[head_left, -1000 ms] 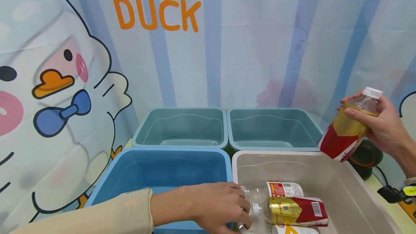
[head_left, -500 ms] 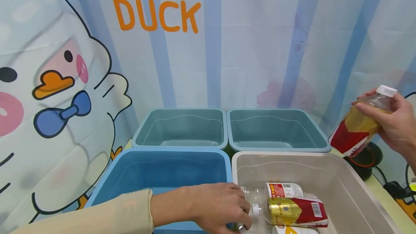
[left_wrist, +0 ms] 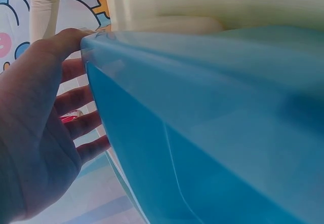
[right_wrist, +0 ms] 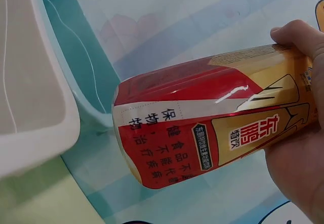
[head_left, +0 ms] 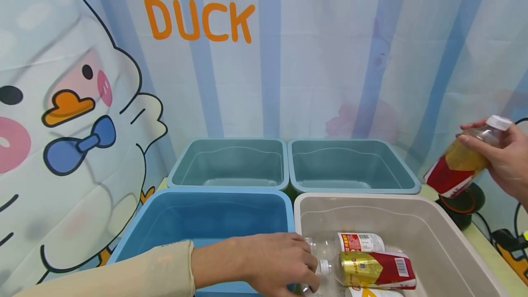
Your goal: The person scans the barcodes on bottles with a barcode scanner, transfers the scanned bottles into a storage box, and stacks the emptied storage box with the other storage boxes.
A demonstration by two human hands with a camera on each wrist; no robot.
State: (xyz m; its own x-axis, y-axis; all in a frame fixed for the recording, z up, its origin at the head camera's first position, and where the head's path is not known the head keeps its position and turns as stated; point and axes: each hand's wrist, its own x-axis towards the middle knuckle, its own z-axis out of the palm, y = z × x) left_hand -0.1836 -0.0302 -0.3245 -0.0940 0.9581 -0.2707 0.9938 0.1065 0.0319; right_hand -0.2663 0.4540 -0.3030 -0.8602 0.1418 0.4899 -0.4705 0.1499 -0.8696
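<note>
My right hand point(head_left: 505, 164) grips a drink bottle point(head_left: 458, 168) with a white cap and a gold and red label. It is tilted, cap up, beyond the right rim of the beige tub point(head_left: 408, 214). The right wrist view shows its label point(right_wrist: 217, 117) and base, thumb on top. My left hand point(head_left: 284, 260) reaches over the wall between the blue tub point(head_left: 231, 189) and the beige one. Its loosely bent fingers point(left_wrist: 76, 100) hang past the blue wall, fingertips partly hidden. Near them lie a gold and red bottle point(head_left: 377, 269), a red and white labelled bottle point(head_left: 362, 242) and a white and yellow labelled one point(head_left: 373, 292).
Two teal tubs, left point(head_left: 243, 162) and right point(head_left: 350, 164), stand behind the front pair. A dark round object point(head_left: 464, 203) with a cable sits right of the beige tub. A printed duck curtain point(head_left: 313, 58) hangs behind everything.
My right hand has moved to the right with the bottle, away from the beige tub. The left hand and the lying bottles have stayed put.
</note>
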